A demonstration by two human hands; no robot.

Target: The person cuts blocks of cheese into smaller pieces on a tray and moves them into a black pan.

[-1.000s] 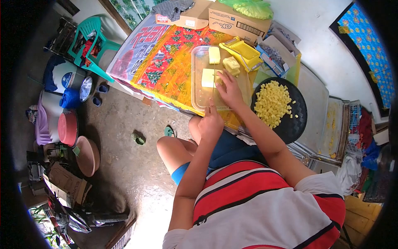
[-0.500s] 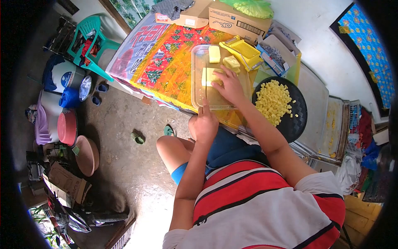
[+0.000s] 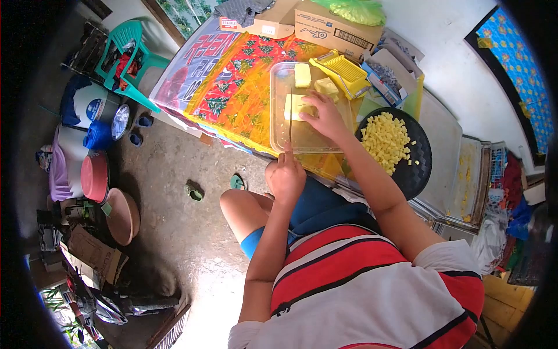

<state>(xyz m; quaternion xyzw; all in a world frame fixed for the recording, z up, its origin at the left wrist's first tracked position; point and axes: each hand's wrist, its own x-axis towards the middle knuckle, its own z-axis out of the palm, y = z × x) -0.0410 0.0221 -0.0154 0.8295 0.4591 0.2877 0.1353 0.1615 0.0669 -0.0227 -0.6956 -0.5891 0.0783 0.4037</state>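
Note:
My left hand (image 3: 287, 177) is closed around the handle of a knife (image 3: 290, 125), whose thin blade points away from me and crosses the left part of a pale yellow block (image 3: 297, 108). The fingers of my right hand (image 3: 325, 116) are bent over the right part of that block, holding it. The block lies in a clear rectangular plastic tray (image 3: 280, 139). Two more pale yellow pieces are in the tray: an upright-looking block (image 3: 302, 75) at the far side and a rougher chunk (image 3: 326, 88) beyond my right hand.
Right of the tray, a round black tray (image 3: 419, 166) bears a heap of small yellow cubes (image 3: 383, 139). A yellow plastic slicer (image 3: 343, 72) lies at the tray's far right corner. Cardboard boxes (image 3: 334, 32) line the table's back. A green chair (image 3: 128, 58) stands left.
My right hand has shifted slightly to the right along the block, with its fingers more curled. The knife blade is still across the block, its angle slightly changed.

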